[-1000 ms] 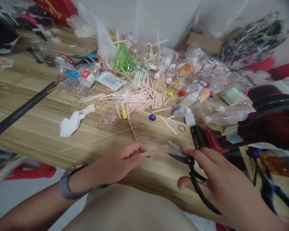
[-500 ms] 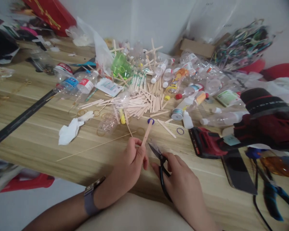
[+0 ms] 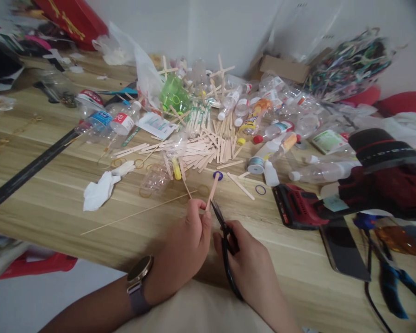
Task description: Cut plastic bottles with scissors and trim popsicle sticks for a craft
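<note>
Between thumb and fingers, my left hand (image 3: pixel 190 240) pinches a flat wooden craft stick (image 3: pixel 212 190) that points away from me. Its far end overlaps a purple bottle cap (image 3: pixel 218 175); whether they touch I cannot tell. Black-handled scissors (image 3: pixel 224 226) are gripped in my right hand (image 3: pixel 251 263), their blades against the right side of the stick just above my left fingers. A thin bamboo skewer (image 3: pixel 138 212) lies left of my hands. Loose craft sticks (image 3: pixel 241 186) and a purple ring (image 3: pixel 260 190) rest to the right.
Beyond my hands spread a pile of craft sticks (image 3: pixel 197 150) and many plastic bottles (image 3: pixel 333 171). A red and black cordless drill (image 3: pixel 301 206), a phone (image 3: pixel 345 249) and pliers (image 3: pixel 390 277) are at right. White tissue (image 3: pixel 99 189) and a black strip (image 3: pixel 31 169) lie left.
My right hand has moved left with the scissors, bringing the blades from beside the craft stick up against it. My left wrist has turned, showing more of the watch face.
</note>
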Demonstrator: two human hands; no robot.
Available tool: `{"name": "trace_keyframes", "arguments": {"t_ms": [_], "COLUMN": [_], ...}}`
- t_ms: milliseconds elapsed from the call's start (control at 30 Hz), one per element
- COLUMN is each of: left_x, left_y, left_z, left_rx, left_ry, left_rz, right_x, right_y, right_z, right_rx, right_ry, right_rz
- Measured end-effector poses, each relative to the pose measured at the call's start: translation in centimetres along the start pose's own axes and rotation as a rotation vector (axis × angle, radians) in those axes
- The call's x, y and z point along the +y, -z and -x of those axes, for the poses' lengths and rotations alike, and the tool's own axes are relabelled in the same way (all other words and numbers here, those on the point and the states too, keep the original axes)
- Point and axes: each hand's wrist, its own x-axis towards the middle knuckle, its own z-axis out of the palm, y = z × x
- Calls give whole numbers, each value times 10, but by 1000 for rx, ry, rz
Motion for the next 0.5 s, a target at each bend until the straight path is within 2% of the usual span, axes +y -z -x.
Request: {"name": "trace_keyframes", "arguments": {"t_ms": [233, 500], "left_x": [-3, -1], "left_y": [-1, -3], "left_z": [-1, -1], "left_rx": [-3, -17], "left_ry": [-7, -15], "left_rz": [-18, 3], "right_x": [-2, -5], "right_y": [0, -1], "right_z": [-1, -3], "right_rx": [-23, 58], "right_ry": [7, 103], "right_rz": [23, 174]}}
